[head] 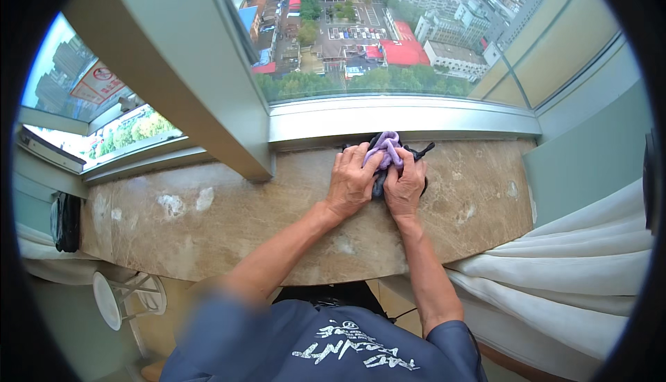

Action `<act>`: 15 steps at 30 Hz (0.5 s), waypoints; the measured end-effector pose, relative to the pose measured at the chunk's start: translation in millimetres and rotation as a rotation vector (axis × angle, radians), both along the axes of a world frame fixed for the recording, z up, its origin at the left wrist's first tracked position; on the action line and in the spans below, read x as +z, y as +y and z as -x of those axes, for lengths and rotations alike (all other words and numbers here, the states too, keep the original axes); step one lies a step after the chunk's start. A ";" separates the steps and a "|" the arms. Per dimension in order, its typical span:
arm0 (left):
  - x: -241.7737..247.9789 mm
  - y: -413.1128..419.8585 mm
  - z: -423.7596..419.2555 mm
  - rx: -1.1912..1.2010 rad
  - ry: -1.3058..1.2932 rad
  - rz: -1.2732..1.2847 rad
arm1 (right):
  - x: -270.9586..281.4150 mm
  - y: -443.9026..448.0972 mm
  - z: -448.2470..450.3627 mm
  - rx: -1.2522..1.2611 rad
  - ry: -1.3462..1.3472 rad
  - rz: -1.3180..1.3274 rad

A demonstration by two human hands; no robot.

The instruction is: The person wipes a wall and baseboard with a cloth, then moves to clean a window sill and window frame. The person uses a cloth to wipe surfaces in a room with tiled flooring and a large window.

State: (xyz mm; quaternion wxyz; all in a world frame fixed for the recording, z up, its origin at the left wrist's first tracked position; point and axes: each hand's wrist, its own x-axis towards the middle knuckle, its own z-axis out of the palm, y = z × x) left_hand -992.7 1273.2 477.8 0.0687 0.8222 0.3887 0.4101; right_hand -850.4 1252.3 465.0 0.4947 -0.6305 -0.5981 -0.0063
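Note:
My left hand (351,180) and my right hand (406,188) meet over a bunched purple cloth (386,149) near the window frame. The fingers of both hands press into the cloth from either side and grip it. Beneath the cloth, and partly hidden by my hands, lies a dark fabric item (379,187) whose exact kind I cannot tell. A black strap or cord end (425,150) sticks out past my right fingers. Everything rests on a brown marble windowsill (281,226) marked by whitish patches.
A metal window frame (406,121) runs along the sill's back edge, and a thick post (208,70) rises on the left. At far left stands a black object (66,222). White curtains (567,262) hang at right. Below the sill is a white round stool (107,301).

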 end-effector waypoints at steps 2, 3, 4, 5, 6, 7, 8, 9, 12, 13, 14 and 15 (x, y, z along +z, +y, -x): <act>8.2 0.1 21.0 0.040 -0.031 -0.074 | 9.0 7.4 23.6 0.037 0.037 -0.109; 16.8 -0.8 33.2 0.084 -0.026 -0.106 | 15.2 10.9 37.4 0.053 0.060 -0.158; 25.2 -1.8 44.4 0.146 -0.029 -0.142 | 26.3 12.9 52.5 0.070 0.094 -0.144; 30.4 -1.3 55.0 0.208 -0.033 -0.179 | 38.1 19.2 67.7 0.118 0.118 -0.177; 29.5 1.7 59.8 0.259 -0.071 -0.200 | 45.5 25.6 78.7 0.138 0.111 -0.166; 33.5 3.8 67.9 0.345 -0.040 -0.198 | 53.8 33.9 93.3 0.177 0.111 -0.163; 33.5 6.7 74.5 0.402 -0.012 -0.172 | 52.6 43.1 104.6 0.200 0.083 -0.123; 28.9 10.0 81.7 0.465 0.014 -0.145 | 45.1 53.3 114.2 0.230 0.052 -0.082; 9.5 17.7 88.8 0.462 0.036 -0.057 | 28.4 72.1 126.4 0.235 -0.112 -0.068; 7.7 18.6 87.1 0.466 0.039 -0.051 | 26.6 75.1 126.1 0.236 -0.110 -0.070; 7.4 22.8 85.3 0.469 0.030 -0.054 | 26.2 78.7 123.2 0.260 -0.104 -0.063; 7.3 25.3 84.8 0.471 0.026 -0.052 | 26.7 79.6 120.8 0.285 -0.092 -0.052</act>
